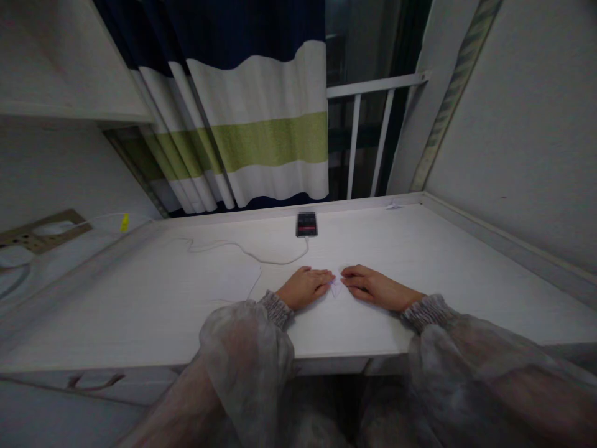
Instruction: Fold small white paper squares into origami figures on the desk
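Observation:
A small piece of folded white paper (336,289), faintly purple at its creases and pointed at the near end, lies on the white desk between my hands. My left hand (305,288) rests on the desktop, its fingers held together and their tips closed on the paper's left edge. From the other side, my right hand (375,289) has its thumb and fingers pinched at the paper's right edge. Sheer, elastic-cuffed sleeves cover both forearms.
A dark device with a lit screen (306,224) stands near the desk's back edge, a white cable (261,259) trailing left from it. A sheet of white paper (236,283) lies left of my hands. A small whitish item (394,205) sits at the back right. Power sockets (44,233) are at left.

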Available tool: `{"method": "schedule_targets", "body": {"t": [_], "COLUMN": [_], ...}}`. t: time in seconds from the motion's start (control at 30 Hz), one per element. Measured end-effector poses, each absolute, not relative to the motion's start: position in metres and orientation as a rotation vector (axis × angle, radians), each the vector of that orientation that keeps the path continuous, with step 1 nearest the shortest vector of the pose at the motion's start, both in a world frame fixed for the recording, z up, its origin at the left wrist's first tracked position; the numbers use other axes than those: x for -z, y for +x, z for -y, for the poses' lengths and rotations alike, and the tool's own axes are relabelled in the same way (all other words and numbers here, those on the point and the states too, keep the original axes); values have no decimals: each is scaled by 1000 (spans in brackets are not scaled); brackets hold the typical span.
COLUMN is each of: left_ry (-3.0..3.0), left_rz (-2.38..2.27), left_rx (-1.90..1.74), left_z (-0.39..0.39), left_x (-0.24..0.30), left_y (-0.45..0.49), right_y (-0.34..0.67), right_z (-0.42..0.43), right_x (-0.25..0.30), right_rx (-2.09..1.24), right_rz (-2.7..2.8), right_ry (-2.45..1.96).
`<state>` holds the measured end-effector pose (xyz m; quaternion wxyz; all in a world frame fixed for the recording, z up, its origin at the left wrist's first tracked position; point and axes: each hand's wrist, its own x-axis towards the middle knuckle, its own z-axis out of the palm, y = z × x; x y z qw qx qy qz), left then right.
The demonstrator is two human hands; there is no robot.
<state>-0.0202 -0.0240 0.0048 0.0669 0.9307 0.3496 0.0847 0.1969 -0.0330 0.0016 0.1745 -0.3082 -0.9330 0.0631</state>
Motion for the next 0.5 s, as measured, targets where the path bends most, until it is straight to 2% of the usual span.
{"method": "schedule_targets", "body": {"t": [0.13,0.27,0.5], "left_ry": [2855,2934,2943], "left_rz": [-1063,-1049,-1254], "left_rx": [-209,-189,-175], "left_z": [28,34,48], "left_x": [-6,-8,-7], "left_y": [-21,-19,-3], "right_y": [187,172,161], "right_z": [37,46,58], "right_x": [-4,-5,-7], "right_rx": [-26,148,207], "right_rz": [2698,2680,2615], "right_ry": [-871,-1087,-1176]}}
